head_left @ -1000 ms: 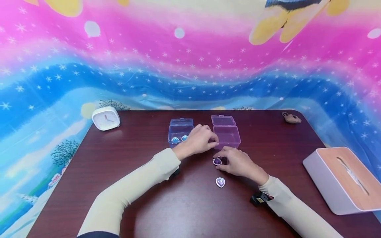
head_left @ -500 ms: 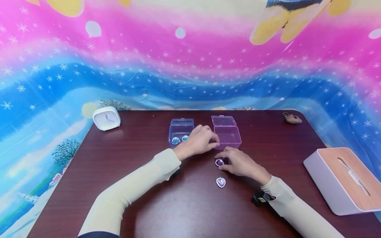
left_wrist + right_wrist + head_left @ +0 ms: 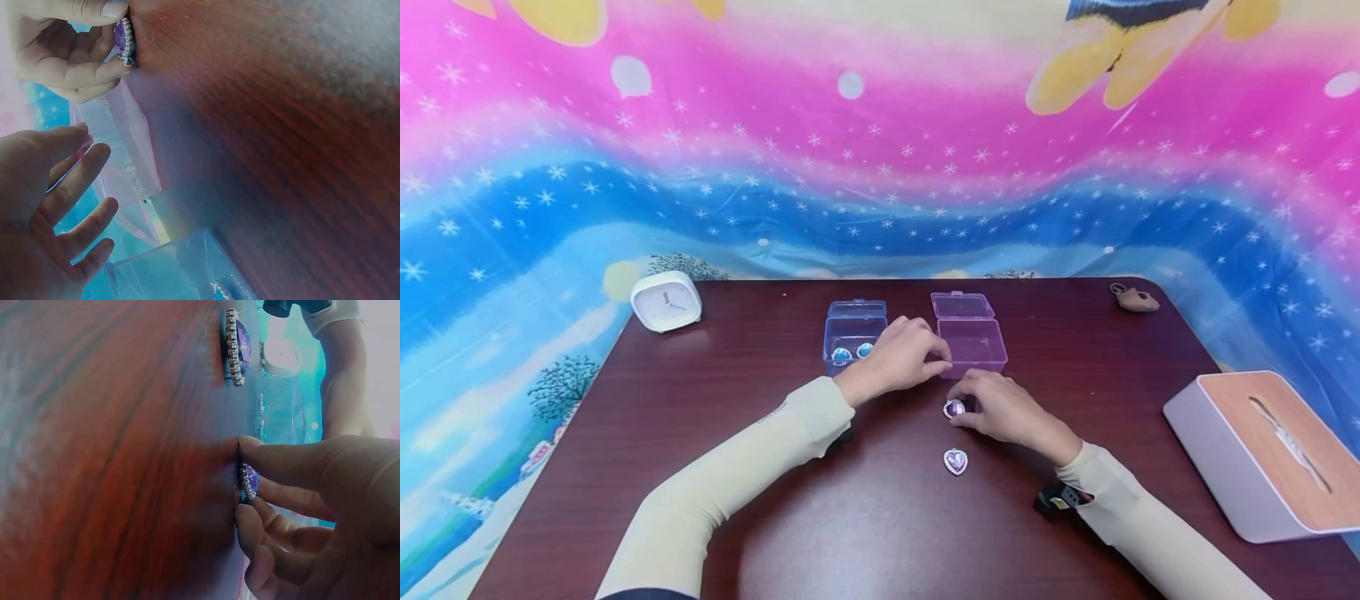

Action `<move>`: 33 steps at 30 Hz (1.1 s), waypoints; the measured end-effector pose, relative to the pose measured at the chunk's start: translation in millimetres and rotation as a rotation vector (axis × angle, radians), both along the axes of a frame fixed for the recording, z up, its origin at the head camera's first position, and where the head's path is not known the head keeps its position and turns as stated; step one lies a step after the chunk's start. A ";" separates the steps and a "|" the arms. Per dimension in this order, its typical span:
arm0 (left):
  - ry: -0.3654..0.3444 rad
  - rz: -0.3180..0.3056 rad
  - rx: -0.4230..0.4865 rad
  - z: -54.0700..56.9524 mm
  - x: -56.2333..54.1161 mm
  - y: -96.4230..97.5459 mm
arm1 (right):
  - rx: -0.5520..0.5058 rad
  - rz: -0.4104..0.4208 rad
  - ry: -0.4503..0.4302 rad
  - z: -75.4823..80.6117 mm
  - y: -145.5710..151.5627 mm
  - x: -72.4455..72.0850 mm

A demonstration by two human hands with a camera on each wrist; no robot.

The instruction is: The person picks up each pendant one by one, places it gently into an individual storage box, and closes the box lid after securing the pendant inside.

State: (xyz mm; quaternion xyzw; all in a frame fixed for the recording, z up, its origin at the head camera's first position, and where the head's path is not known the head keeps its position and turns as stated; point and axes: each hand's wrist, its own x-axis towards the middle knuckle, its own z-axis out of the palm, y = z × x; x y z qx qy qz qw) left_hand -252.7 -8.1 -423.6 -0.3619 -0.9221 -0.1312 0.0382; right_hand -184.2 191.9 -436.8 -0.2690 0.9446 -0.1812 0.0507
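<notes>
My right hand (image 3: pixel 1003 407) pinches a purple heart-shaped gem pendant (image 3: pixel 954 408) with a beaded silver rim, thumb on one side and fingers on the other, low at the tabletop. A second purple heart pendant (image 3: pixel 956 462) lies on the table nearer to me; it also shows large in the right wrist view. My left hand (image 3: pixel 904 352) hovers between two boxes with loosely bent, spread fingers and nothing in them. Its fingertips overlap the near left corner of the pink clear box (image 3: pixel 994 365), whose lid stands open. Blue gem pendants (image 3: pixel 842 356) sit in the open blue clear box (image 3: pixel 827 340).
A white clock (image 3: pixel 667 302) stands at the back left of the dark wooden table (image 3: pixel 850 525). At the back right lies a small brown object with a ring (image 3: pixel 1135 299). A tissue box with a wooden top (image 3: pixel 1262 454) stands at the right edge.
My right hand has shifted slightly right with the purple pendant, and the gem's face now catches more light. The left hand keeps its place over the gap between the boxes.
</notes>
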 end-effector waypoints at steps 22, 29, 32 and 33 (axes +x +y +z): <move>0.002 -0.021 0.034 3.0 0.3 -2.9 | -0.033 0.104 -0.030 1.5 8.4 -7.6; 0.002 -0.030 0.038 2.0 0.2 -1.8 | -0.021 0.103 -0.027 2.3 8.7 -4.4; 0.004 -0.030 0.034 1.0 -0.1 -1.3 | -0.018 0.101 -0.007 1.4 9.0 -3.2; 0.004 -0.029 0.033 0.7 -0.1 -1.1 | -0.018 0.097 0.001 1.2 9.2 -2.8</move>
